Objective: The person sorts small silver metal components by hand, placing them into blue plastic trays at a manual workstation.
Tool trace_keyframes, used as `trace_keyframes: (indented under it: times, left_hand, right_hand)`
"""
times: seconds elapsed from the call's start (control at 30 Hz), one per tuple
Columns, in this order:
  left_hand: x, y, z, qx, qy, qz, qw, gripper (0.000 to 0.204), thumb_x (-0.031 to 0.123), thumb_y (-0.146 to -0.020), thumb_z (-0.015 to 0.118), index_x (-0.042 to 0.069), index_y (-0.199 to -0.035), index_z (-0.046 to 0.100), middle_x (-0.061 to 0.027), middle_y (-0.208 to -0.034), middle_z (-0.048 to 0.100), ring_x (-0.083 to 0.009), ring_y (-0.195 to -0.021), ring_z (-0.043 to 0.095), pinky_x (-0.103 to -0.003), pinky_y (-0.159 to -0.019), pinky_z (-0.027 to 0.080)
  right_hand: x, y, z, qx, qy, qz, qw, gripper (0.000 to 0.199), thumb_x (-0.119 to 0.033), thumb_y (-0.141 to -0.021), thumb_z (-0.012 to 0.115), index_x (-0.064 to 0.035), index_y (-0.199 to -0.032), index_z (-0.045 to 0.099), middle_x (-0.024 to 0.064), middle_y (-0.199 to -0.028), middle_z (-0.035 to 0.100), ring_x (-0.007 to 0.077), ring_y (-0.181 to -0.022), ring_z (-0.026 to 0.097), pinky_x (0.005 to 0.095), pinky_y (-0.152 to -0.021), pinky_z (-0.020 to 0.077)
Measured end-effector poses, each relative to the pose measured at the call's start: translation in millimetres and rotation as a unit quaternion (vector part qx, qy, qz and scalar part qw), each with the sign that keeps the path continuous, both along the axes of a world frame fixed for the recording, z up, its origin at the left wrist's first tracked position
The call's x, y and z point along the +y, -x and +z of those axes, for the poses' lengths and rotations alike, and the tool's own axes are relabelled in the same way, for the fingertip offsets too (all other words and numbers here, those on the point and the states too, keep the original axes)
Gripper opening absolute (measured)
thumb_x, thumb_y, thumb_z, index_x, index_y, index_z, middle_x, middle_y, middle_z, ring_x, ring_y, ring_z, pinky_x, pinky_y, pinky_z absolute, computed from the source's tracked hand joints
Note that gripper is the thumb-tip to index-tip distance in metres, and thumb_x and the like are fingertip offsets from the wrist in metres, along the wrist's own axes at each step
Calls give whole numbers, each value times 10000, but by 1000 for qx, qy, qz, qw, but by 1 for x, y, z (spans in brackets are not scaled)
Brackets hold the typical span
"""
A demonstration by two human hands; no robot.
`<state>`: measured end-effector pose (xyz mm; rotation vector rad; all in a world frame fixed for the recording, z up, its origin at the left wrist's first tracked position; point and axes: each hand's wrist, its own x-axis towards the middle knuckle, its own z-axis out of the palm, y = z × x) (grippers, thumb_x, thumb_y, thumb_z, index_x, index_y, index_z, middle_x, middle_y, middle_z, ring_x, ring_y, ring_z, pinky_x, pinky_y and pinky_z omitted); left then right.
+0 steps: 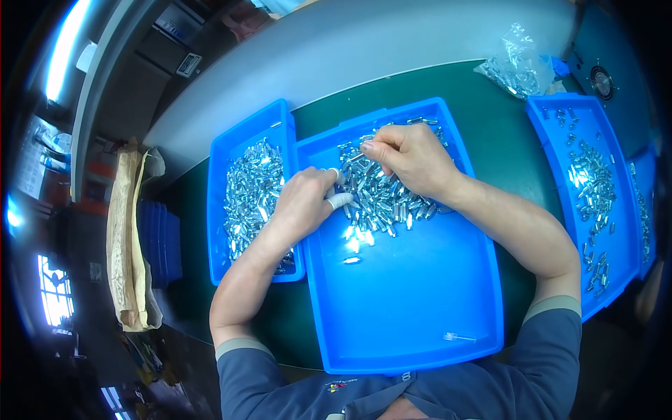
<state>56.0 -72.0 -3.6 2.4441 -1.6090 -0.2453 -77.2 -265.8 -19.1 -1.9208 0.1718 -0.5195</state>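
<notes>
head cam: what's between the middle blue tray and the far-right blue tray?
Head view: bare green mat between middle tray and right tray; the person's right forearm crosses it.

Small shiny metal parts point(381, 192), short and cylindrical, heaped loosely in the far half of the middle blue tray point(413, 301), lying every way. A few strays glinting just nearer than the heap; one lone pale piece near the tray's near right corner. Near half of tray bare. Tray itself shallow, rectangular, bright blue, flat on the green desk point(504, 119). Left hand point(304, 203), white cots on two fingertips, resting at the heap's left edge. Right hand point(413, 157) over the heap's far side, fingertips pinched together on the parts.
</notes>
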Motion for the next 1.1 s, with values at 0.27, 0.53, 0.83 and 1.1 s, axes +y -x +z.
trace_keyframes:
  times: [0.27,0.53,0.83,1.1]
  left_hand:
    - [4,-11,1,194,115,69,972,152,74,-904,725,5,-1039,717,-104,-940,741,-198,-885,713,-341,-825,548]
    - [4,-14,8,400,158,80,899,228,45,-937,680,-7,-1157,647,-110,-1031,736,-187,-1029,722,-333,-948,537]
    - [1,-12,5,461,187,84,863,192,64,-962,670,24,-1150,662,-89,-1049,743,-174,-1008,719,-320,-950,531]
    - [1,-10,-1,396,177,69,898,214,73,-948,728,-11,-1133,661,-101,-1066,733,-182,-1032,718,-326,-935,550]
  right_hand:
    - [-1,-1,-6,31,19,26,999,307,-252,-993,661,-10,-807,693,47,-633,636,117,-597,586,319,-572,458]
    - [2,0,-4,27,52,40,997,315,-250,-990,655,-20,-782,709,96,-637,673,204,-589,658,386,-584,492]
    - [1,0,-3,13,-13,33,999,316,-261,-993,652,-14,-812,730,71,-644,679,160,-586,641,345,-569,479]
    - [2,0,-3,-4,-15,31,999,334,-272,-991,655,-14,-792,732,69,-639,677,152,-579,634,345,-556,468]
